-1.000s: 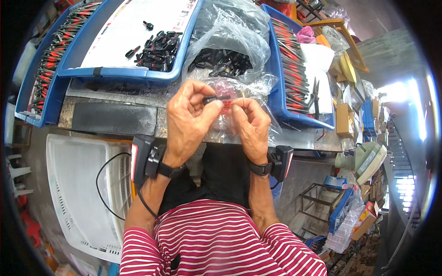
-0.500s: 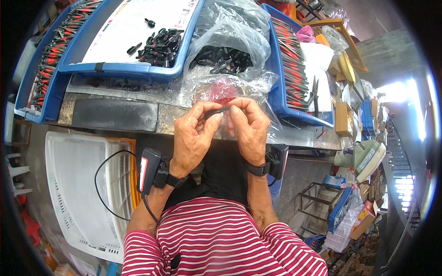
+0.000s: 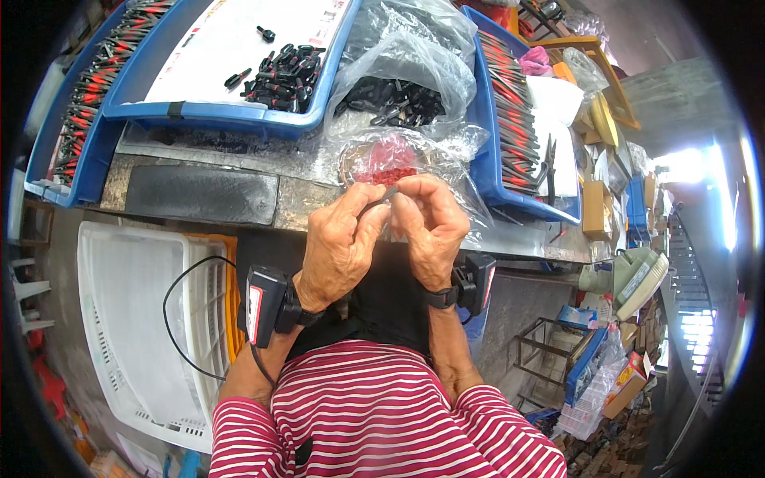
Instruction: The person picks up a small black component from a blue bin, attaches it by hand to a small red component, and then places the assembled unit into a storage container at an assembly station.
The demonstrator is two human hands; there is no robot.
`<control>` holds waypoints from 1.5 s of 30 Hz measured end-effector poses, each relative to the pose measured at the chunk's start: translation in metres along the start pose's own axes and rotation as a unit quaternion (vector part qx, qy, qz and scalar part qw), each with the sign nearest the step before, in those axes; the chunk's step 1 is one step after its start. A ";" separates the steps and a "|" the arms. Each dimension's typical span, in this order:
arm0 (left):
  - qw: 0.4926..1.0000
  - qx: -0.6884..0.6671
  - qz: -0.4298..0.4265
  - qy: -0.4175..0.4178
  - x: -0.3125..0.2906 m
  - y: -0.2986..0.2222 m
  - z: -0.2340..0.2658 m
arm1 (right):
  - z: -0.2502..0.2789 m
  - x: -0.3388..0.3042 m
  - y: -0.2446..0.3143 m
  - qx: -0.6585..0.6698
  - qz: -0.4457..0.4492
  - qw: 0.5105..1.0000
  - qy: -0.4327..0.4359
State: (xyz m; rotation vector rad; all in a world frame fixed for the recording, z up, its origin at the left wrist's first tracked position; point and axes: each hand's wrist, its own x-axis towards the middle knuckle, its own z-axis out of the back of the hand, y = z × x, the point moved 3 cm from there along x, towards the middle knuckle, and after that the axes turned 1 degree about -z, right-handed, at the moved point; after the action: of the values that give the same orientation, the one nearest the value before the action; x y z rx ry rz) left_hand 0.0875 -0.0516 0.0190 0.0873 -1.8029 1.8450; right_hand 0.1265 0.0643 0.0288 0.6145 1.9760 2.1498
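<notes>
Close together above the bench's front edge, both my hands are pinched. Between thumb and fingers, my left hand (image 3: 341,248) holds a small slim black piece (image 3: 386,196), its far end pointing up to the right. My right hand (image 3: 432,231) has its thumb and forefinger together at that end; whatever is between them is hidden. Just beyond the fingertips lies a clear plastic bag of small red parts (image 3: 389,174). Behind it, an open clear bag (image 3: 406,56) holds many small black parts (image 3: 394,102).
On the left, a blue tray (image 3: 215,116) carries a white sheet and a heap of black pieces with red marks (image 3: 285,80). Slim red-and-black tools (image 3: 508,119) fill a blue tray at right, beside dark pliers (image 3: 548,169). A dark flat pad (image 3: 201,195) lies on the bench (image 3: 299,203).
Both hands have come slightly lower and nearer to me. The left hand has turned a little, and the black piece now tilts more steeply upward.
</notes>
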 end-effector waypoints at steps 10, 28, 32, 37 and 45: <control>0.998 -0.049 0.033 -0.002 -0.001 0.000 -0.007 | -0.004 -0.001 0.001 -0.111 0.177 0.978 -0.026; 0.960 -0.235 0.155 -0.005 -0.009 0.013 -0.016 | -0.010 -0.018 -0.002 -0.198 0.213 0.955 -0.051; 0.958 -0.247 0.142 -0.013 -0.008 0.016 -0.017 | -0.007 -0.021 -0.008 -0.002 0.068 0.997 -0.033; 0.981 -0.146 0.119 0.056 -0.004 0.019 -0.004 | 0.008 -0.012 -0.012 0.047 0.054 0.997 -0.017; 0.992 -0.068 0.038 0.102 0.003 0.010 0.004 | 0.019 -0.001 -0.011 0.048 -0.046 0.997 0.040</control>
State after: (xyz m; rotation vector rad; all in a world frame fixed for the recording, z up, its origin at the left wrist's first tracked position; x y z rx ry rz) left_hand 0.0796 -0.0543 0.0112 -0.2160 -1.8020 1.7077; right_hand 0.1333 0.0824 0.0186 0.4470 2.1155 2.0673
